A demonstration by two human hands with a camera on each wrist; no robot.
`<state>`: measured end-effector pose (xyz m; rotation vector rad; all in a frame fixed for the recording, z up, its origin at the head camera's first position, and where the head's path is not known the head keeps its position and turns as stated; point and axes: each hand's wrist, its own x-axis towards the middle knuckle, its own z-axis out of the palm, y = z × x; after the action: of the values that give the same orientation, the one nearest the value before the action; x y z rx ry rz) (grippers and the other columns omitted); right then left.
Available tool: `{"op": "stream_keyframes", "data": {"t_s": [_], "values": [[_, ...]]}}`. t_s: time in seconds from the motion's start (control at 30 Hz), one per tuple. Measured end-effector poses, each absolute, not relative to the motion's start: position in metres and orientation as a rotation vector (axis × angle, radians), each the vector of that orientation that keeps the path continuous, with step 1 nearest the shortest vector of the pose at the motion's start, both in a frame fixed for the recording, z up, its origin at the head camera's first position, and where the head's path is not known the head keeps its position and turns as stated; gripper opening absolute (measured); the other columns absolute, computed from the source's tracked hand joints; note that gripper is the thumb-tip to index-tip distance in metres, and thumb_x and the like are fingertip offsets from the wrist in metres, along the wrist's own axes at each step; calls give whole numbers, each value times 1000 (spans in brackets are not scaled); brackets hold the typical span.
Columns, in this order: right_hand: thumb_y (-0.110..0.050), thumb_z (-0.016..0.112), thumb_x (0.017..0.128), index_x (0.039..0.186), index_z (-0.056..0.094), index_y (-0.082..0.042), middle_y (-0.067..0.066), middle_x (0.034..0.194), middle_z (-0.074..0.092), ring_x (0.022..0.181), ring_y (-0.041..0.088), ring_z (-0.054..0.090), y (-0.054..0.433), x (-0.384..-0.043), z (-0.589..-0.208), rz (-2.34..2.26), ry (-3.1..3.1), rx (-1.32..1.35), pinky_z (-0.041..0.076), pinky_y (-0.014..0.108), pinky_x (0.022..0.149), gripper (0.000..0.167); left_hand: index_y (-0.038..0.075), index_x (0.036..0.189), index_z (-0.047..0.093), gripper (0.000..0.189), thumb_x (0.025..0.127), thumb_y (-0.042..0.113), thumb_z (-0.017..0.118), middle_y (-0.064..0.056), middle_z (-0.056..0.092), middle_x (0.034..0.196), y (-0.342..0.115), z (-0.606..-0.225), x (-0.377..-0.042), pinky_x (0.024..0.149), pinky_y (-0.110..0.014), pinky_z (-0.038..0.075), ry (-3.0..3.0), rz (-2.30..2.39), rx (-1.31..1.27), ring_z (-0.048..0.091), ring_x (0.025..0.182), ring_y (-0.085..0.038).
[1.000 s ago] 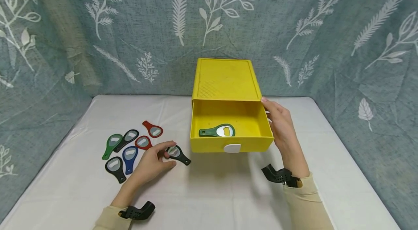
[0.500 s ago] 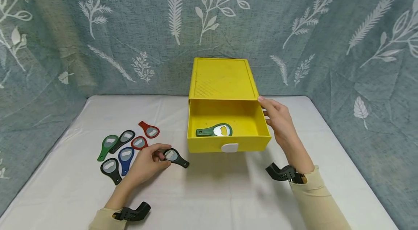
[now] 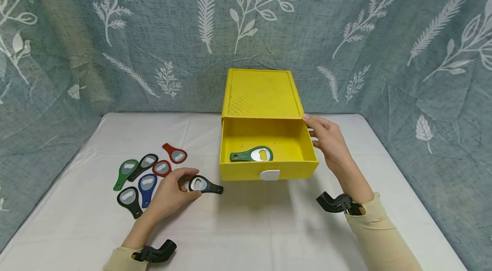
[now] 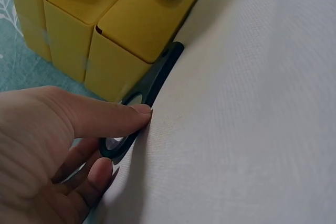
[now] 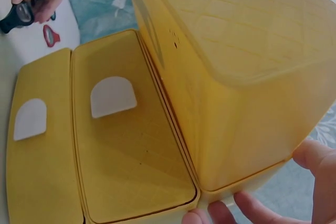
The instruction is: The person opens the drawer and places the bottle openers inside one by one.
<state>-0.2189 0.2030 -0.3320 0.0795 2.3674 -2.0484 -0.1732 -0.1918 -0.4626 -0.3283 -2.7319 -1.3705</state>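
My left hand pinches a black bottle opener by its round end, left of the yellow drawer cabinet. In the left wrist view, the thumb lies across the bottle opener, and its narrow handle points away from the hand. The cabinet's top drawer is pulled out, with a green bottle opener lying in it. My right hand holds the cabinet's right side, thumb at the top front corner. The right wrist view shows its fingertips along the casing edge.
Several more bottle openers lie left of my left hand: a blue one, a green one, two black ones and two red ones. Below the pulled-out drawer, lower drawer fronts are closed. A patterned curtain hangs behind the white table.
The black bottle opener has turned in my left hand, its handle going from slanting toward me to nearly level. The head view has shifted slightly. My right hand keeps its place on the cabinet.
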Motion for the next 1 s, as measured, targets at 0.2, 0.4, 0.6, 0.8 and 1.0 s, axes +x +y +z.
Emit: {"op": "stream_keyframes", "data": {"t_s": [0.2, 0.4, 0.6, 0.8, 1.0], "values": [[-55, 63, 92, 137, 54, -3, 11, 128, 53, 108, 26, 54, 203, -219, -331, -2053, 2352, 98, 47, 39, 92, 70, 5, 120, 66, 57, 68, 3, 89, -7, 65, 103, -192, -465, -174, 60, -25, 43, -2688, -1322, -379, 50, 67, -15], [-54, 64, 91, 137, 54, -1, 11, 126, 53, 106, 26, 54, 204, -219, -332, -2076, 2332, 85, 51, 30, 84, 71, 7, 116, 69, 52, 69, 5, 89, -4, 59, 89, -192, -464, -173, 59, -26, 41, -2692, -1303, -401, 50, 67, -16], [-52, 65, 91, 136, 55, 0, 12, 125, 54, 105, 27, 55, 201, -219, -335, -2124, 2309, 75, 52, 28, 81, 69, 6, 116, 71, 51, 69, 9, 90, -2, 58, 85, -194, -463, -172, 59, -27, 40, -2727, -1279, -377, 49, 67, -15], [-51, 66, 92, 136, 55, -1, 11, 125, 54, 103, 26, 55, 200, -218, -336, -2163, 2289, 90, 53, 29, 81, 68, 0, 118, 69, 56, 68, 12, 91, -7, 65, 111, -195, -463, -171, 67, -26, 47, -2717, -1303, -437, 56, 81, -16], [-52, 66, 91, 134, 56, -1, 11, 125, 54, 103, 27, 55, 199, -219, -336, -2165, 2294, 94, 52, 30, 81, 67, 5, 121, 69, 58, 70, 18, 91, -5, 66, 113, -198, -463, -170, 71, -25, 50, -2707, -1437, -403, 59, 85, -17]]}}
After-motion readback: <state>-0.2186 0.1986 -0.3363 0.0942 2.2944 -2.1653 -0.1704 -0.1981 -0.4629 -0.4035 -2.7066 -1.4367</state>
